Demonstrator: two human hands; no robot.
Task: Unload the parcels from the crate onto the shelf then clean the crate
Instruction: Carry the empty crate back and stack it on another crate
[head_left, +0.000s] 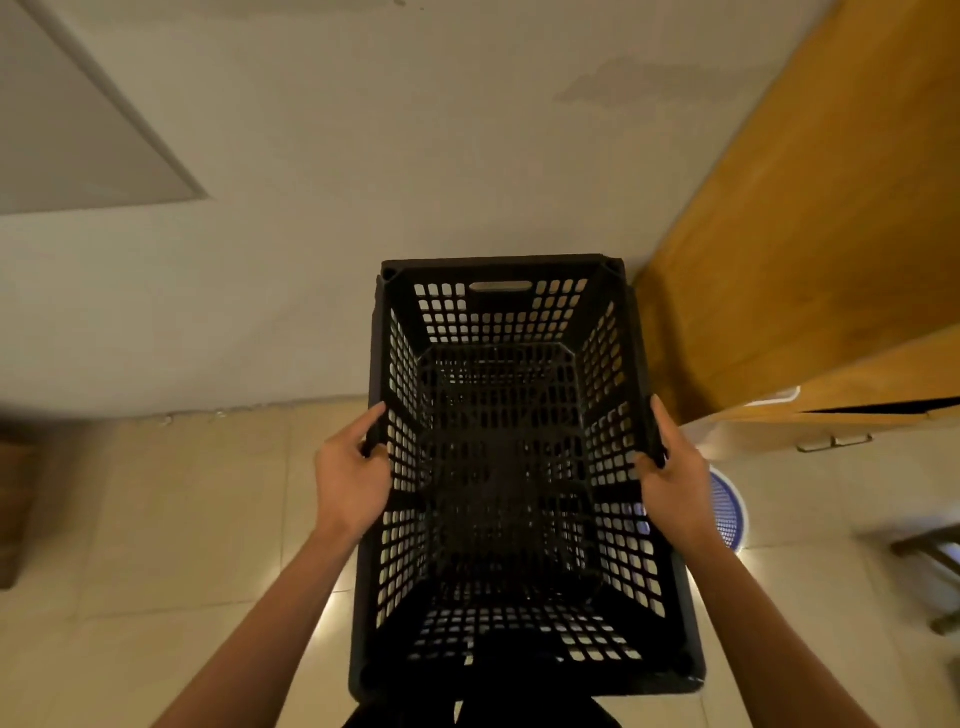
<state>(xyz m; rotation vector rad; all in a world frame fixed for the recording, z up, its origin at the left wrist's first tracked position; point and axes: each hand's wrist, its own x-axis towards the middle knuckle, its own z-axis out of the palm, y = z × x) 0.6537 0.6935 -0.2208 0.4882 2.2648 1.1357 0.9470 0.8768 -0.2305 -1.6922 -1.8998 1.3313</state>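
Observation:
A black perforated plastic crate (498, 312) is held up in front of me above the tiled floor, its open top facing me. Nothing lies inside it; I see only its latticed bottom and walls. My left hand (350, 478) grips the rim of the crate's left long side, fingers curled over the edge. My right hand (675, 473) grips the rim of the right long side the same way. No parcels are in view.
A cream wall (363, 182) stands just behind the crate. A wooden cabinet (805, 234) rises at the right, with a drawer handle (836, 441) lower down. A blue and white round object (727, 509) lies on the floor beside my right wrist. Dark furniture sits at both edges.

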